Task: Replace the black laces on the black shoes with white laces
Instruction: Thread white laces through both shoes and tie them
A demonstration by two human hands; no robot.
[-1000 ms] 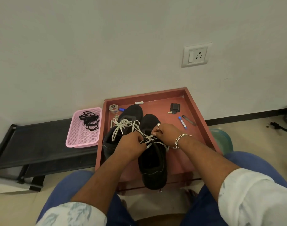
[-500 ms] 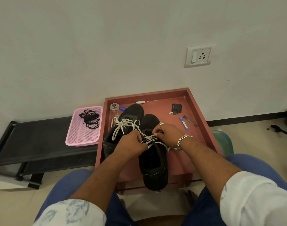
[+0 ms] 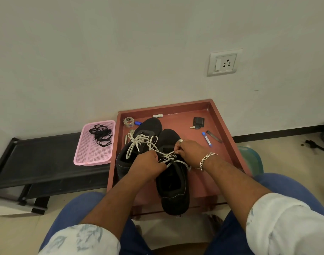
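White lace [image 3: 168, 157] spans right black shoe [image 3: 173, 183], pinched between both hands. Left hand [image 3: 148, 165] grips one strand; right hand [image 3: 189, 152] pinches the other.

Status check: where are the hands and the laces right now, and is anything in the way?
Left hand and right hand both pinching the white lace over the right shoe. Left shoe laced white. Black laces in the pink basket. Nothing blocking.

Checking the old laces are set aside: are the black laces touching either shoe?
Apart. The head view shows the black laces lying in the pink basket, beside the tray holding both shoes.
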